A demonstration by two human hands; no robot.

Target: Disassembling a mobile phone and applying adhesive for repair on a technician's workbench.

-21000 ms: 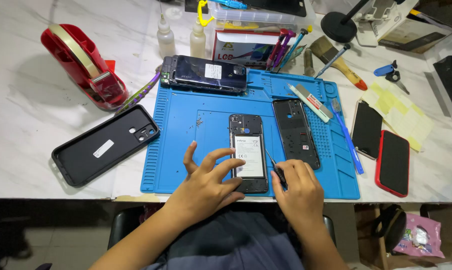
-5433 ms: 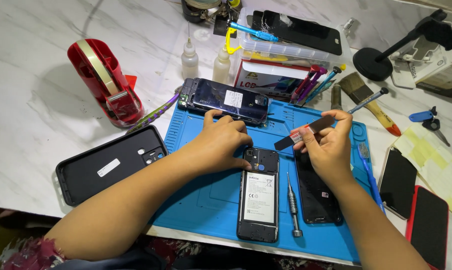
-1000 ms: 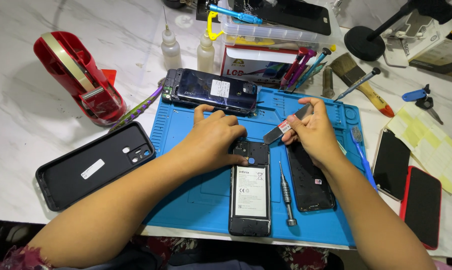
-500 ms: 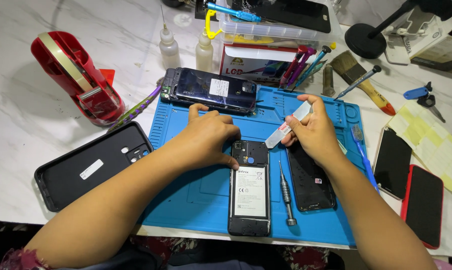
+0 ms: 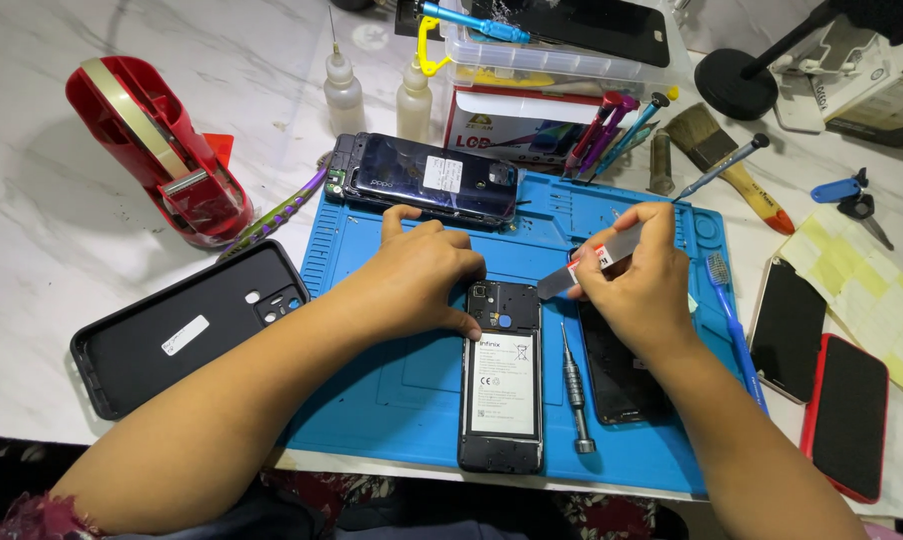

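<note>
The left hand (image 5: 427, 275) is lying palm-down with fingers curled over the top corner of the opened phone (image 5: 502, 385), pressing it onto the blue mat (image 5: 382, 390) and gripping nothing else. The right hand (image 5: 642, 285) is pinching a flat grey pry tool (image 5: 587, 268) between thumb and fingers, its tip hanging just above the phone's upper right corner. The phone is lying back-up, battery showing, with its bottom end sitting close to the mat's near edge at 6 o'clock.

At 3 o'clock of the phone a screwdriver (image 5: 575, 385) is lying just beside it, then a dark screen panel (image 5: 622, 375) partly under the right wrist, so that side is looking crowded. At 9 o'clock the mat is lying open as far as the forearm. At 12 o'clock a dark blue phone (image 5: 427, 182) is blocking the mat's far edge. A black case (image 5: 187, 325) is sitting at 9 o'clock off the mat, a red tape dispenser (image 5: 157, 150) at 10 o'clock, and a blue toothbrush (image 5: 734, 320) along the mat's right edge
</note>
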